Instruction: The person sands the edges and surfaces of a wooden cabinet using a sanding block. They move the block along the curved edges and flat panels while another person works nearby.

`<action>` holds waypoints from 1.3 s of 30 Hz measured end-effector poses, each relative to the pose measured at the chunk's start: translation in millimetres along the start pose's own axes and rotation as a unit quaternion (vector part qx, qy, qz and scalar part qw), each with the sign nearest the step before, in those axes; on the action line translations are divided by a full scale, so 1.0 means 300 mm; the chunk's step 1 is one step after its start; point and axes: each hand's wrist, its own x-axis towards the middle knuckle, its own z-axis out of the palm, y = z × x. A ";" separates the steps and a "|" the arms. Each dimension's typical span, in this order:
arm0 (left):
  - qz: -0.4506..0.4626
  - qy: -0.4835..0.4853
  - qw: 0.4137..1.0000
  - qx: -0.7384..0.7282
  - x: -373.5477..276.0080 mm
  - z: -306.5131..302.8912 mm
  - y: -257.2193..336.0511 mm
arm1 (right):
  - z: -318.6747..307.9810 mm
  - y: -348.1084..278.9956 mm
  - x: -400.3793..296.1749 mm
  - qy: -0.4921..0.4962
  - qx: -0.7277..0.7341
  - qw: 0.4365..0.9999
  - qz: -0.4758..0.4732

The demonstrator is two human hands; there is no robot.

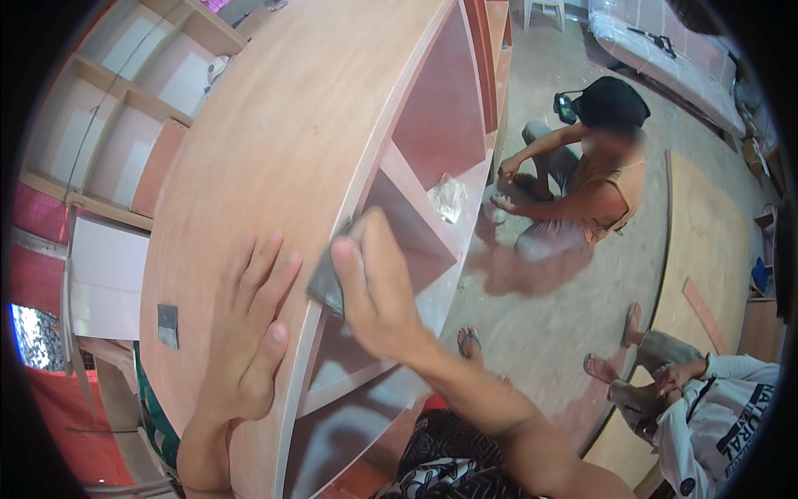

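Note:
My right hand grips a dark grey sheet of sandpaper, pressed against the long front edge of a wooden cabinet. The sheet folds over the corner where the broad plywood face meets the open shelf side. Flat on that face, fingers stretched out, rests my left hand, just left of the edge. A small dark piece of sandpaper lies farther left on the same face. Inside the cabinet, slanted divider boards form compartments, and a crumpled clear plastic bag sits in one.
One person in a black cap squats on the concrete floor at right, hands around a small container. Another person sits lower right by a plywood sheet. A wooden shelf unit stands left; a plastic-wrapped item lies top right.

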 end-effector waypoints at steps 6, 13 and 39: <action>0.009 -0.001 1.000 0.013 0.013 -0.020 0.001 | -0.094 0.102 0.360 0.066 -0.023 0.997 0.033; 0.002 0.003 1.000 0.004 0.012 -0.008 -0.001 | -0.037 0.038 0.058 -0.012 -0.087 0.993 -0.075; -0.008 0.000 1.000 0.002 -0.017 -0.007 0.007 | -0.031 0.098 0.162 0.143 0.013 0.990 -0.010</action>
